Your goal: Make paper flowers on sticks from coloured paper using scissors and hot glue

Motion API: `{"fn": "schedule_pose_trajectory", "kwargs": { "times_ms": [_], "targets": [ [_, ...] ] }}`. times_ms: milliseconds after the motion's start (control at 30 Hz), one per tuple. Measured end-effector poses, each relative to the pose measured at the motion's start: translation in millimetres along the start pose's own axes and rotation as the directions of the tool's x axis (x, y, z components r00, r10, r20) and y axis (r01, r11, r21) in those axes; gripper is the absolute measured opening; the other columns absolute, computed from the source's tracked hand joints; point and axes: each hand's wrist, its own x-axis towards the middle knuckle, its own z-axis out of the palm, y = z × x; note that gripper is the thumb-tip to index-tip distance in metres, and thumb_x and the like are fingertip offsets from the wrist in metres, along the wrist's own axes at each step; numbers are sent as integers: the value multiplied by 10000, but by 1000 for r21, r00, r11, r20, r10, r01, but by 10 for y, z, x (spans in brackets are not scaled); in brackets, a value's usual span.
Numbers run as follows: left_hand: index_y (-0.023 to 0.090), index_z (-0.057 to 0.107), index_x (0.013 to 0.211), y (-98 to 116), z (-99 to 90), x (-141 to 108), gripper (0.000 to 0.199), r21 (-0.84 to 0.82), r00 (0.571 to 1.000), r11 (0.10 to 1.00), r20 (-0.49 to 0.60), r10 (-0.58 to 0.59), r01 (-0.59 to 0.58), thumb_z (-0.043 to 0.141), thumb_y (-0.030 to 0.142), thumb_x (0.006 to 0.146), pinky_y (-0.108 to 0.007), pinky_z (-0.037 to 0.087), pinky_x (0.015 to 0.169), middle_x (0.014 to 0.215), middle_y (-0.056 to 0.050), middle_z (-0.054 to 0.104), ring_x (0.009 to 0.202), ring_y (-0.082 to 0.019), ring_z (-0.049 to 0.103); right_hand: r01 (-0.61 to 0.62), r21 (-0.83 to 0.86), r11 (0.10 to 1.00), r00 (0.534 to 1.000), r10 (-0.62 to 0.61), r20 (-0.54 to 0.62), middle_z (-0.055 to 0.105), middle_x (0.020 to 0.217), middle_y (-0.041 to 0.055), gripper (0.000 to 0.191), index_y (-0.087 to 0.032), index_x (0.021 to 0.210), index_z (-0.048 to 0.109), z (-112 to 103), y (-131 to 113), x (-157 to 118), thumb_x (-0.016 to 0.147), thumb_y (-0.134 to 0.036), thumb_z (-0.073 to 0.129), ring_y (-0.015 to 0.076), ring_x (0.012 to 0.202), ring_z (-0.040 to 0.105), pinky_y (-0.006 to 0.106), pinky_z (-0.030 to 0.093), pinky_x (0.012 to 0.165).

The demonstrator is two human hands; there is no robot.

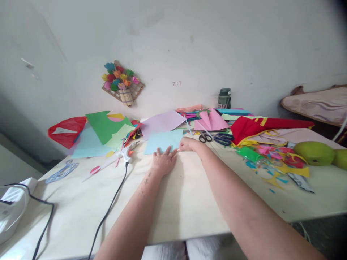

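Note:
A light blue sheet of paper (164, 141) lies on the pale table in front of me. My left hand (165, 161) rests flat on the sheet's near edge, its fingers spread. At the near right corner of the same sheet, my right hand (189, 144) is closed in a pinch. A small pinkish bit shows by its fingertips, but what it holds is too small to make out. A lilac sheet (163, 123) lies just behind the blue one. Two pairs of scissors, one black-handled (205, 138) and one dark blue-handled (223, 139), lie right of my right hand.
A white glue gun (125, 154) with a black cord lies to the left. Green paper (107, 126) and a red bag (66, 131) are farther left. Paper scraps (271, 173), red cloth (252, 128) and a green object (314, 153) lie right. A bottle (224, 98) stands behind.

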Motion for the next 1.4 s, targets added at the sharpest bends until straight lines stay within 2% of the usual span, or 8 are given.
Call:
{"fn": "schedule_pose_trajectory", "kwargs": {
  "times_ms": [133, 367, 600, 767, 1067, 1400],
  "targets": [
    [384, 267, 1301, -5, 9, 14, 505, -4, 1000, 1000, 2, -7, 7, 117, 493, 831, -583, 241, 886, 1392, 41, 255, 1185, -395, 248, 47, 44, 998, 999, -48, 4, 632, 682, 48, 225, -136, 789, 672, 28, 114, 62, 661, -309, 608, 115, 551, 518, 200, 343, 481],
    [398, 242, 1304, -5, 34, 20, 505, 28, 1000, 999, 2, -17, 16, 109, 495, 827, -571, 249, 887, 1398, 44, 237, 1187, -374, 251, 92, 23, 996, 996, -92, 21, 651, 724, 33, 260, -150, 835, 666, 63, 253, 125, 663, -324, 578, 105, 577, 540, 177, 340, 485],
    [407, 247, 1300, 2, 23, 20, 515, 32, 1000, 999, 4, -24, 24, 101, 512, 817, -560, 251, 887, 1396, 62, 234, 1174, -395, 254, 55, -44, 998, 998, -55, 2, 655, 711, 36, 258, -160, 808, 671, 42, 215, 73, 670, -352, 569, 125, 593, 554, 193, 329, 482],
    [416, 243, 1297, -4, 23, 20, 518, 26, 1000, 999, 5, -26, 26, 96, 521, 812, -553, 246, 893, 1396, 72, 233, 1178, -391, 246, 79, -62, 995, 997, -81, -18, 659, 738, 27, 259, -174, 828, 669, 43, 265, 48, 690, -357, 548, 125, 625, 563, 188, 339, 499],
    [430, 222, 1298, 12, -18, 0, 509, 1, 1000, 1000, 21, -19, 19, 83, 521, 817, -570, 214, 905, 1397, 57, 232, 1194, -392, 232, 75, -121, 990, 997, -73, 21, 663, 758, 42, 266, -173, 828, 671, -19, 242, 9, 697, -369, 547, 143, 643, 573, 204, 360, 520],
    [473, 229, 1277, 16, -60, 5, 504, -25, 997, 999, 70, -25, 26, 73, 554, 804, -581, 196, 912, 1402, 62, 217, 1213, -382, 219, 10, -158, 987, 1000, -6, 21, 664, 754, 55, 273, -197, 822, 670, -66, 177, -62, 692, -406, 554, 173, 667, 583, 237, 393, 556]
  ]
}}
